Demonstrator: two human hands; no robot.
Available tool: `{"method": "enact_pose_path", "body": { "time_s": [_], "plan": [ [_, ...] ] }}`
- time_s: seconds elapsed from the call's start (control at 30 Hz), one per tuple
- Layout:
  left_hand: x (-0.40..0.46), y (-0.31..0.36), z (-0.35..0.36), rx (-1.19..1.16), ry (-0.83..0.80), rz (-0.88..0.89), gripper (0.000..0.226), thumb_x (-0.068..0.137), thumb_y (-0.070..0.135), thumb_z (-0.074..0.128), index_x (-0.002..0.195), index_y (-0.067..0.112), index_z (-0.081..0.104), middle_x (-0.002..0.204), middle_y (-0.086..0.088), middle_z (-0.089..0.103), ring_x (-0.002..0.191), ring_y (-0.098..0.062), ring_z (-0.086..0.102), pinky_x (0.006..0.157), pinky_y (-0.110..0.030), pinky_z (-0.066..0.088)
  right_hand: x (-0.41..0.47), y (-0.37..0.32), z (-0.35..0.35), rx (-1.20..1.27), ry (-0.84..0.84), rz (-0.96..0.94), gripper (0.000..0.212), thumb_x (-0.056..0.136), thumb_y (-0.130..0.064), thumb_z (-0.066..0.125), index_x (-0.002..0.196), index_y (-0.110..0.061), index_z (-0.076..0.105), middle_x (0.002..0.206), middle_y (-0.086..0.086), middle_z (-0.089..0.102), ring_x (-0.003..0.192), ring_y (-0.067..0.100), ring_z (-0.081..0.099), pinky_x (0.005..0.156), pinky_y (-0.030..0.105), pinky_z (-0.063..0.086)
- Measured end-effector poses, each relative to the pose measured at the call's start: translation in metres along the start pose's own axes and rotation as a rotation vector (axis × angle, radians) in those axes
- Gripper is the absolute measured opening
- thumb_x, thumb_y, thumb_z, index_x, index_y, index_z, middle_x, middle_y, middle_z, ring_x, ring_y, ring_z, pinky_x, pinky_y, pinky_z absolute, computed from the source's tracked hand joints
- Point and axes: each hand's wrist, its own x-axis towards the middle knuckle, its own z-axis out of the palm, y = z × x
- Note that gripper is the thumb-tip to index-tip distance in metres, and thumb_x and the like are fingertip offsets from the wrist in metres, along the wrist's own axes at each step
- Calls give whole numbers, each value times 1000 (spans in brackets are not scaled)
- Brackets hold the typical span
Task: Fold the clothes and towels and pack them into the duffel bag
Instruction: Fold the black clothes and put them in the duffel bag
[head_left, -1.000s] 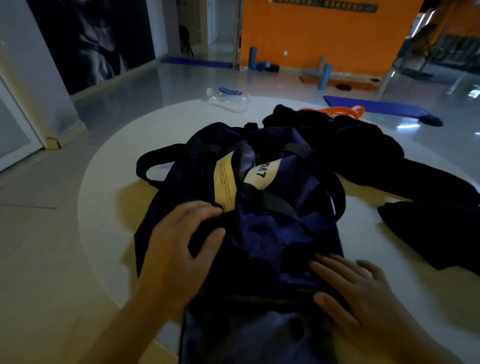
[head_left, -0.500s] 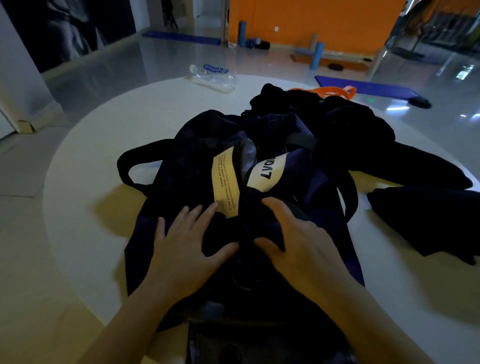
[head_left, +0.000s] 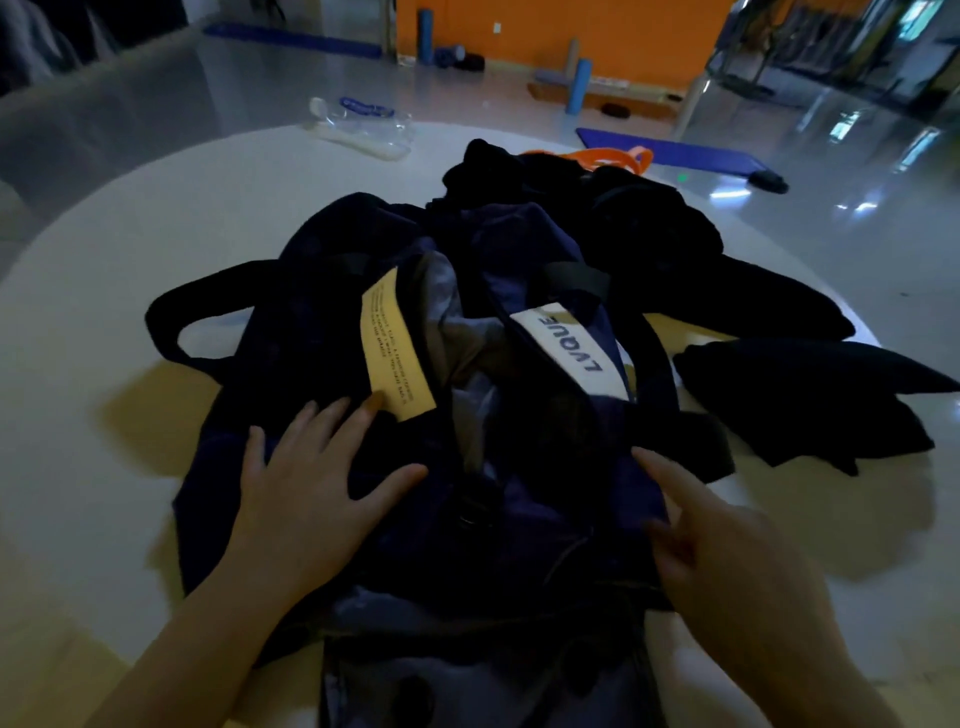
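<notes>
A dark navy duffel bag (head_left: 322, 332) lies on the round white table (head_left: 93, 291), its top parted so that grey lining shows between a yellow tag (head_left: 395, 343) and a white label (head_left: 571, 348). My left hand (head_left: 311, 499) lies flat with spread fingers on the bag's left side, just below the yellow tag. My right hand (head_left: 727, 566) touches the bag's right side near its opening, fingers loosely bent and blurred. Black clothes (head_left: 675, 234) are heaped behind the bag, and another black garment (head_left: 810, 400) lies to its right.
A clear plastic bag (head_left: 363, 124) lies at the table's far edge. An orange band (head_left: 613, 156) pokes out behind the black clothes. Beyond the table are a blue mat (head_left: 675, 156), blue foam rollers (head_left: 579, 85) and an orange wall.
My right hand moved from the bag's middle to its right side, and the opening between the two labels spread wider. My left hand stayed flat on the left side.
</notes>
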Motion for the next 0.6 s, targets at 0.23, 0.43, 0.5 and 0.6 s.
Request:
{"method": "enact_pose_path", "body": {
  "time_s": [0.23,0.43,0.5,0.6],
  "plan": [
    [-1,4,-9,-22,36,-11,91,67,85,8,147,44,19,155,10,26,145,-11,14,116,-50,-1,48,-25,-26,11,513,-386,49,88,-48,42,123,-19,57,104,5,59,92,25,57,77,39,43],
    [34,35,-34,17,162,70,74,85,74,24,149,38,20,157,8,20,145,-15,17,114,-55,7,97,-57,9,-109,-118,-286,66,88,-63,46,143,-37,23,153,-3,18,142,27,11,108,52,31],
    [55,47,-25,108,83,117,68,92,66,29,151,39,9,160,9,4,147,-15,2,114,-56,4,97,-58,26,-96,-103,-270,60,91,-58,46,143,-37,24,153,-4,17,143,29,8,106,53,34],
    [75,50,-3,214,-196,98,67,93,65,20,150,41,-7,158,15,-16,144,-13,-20,112,-62,-4,99,-47,32,-58,-98,-222,51,95,-55,39,142,-39,28,153,-6,20,143,25,10,109,46,32]
  ]
}}
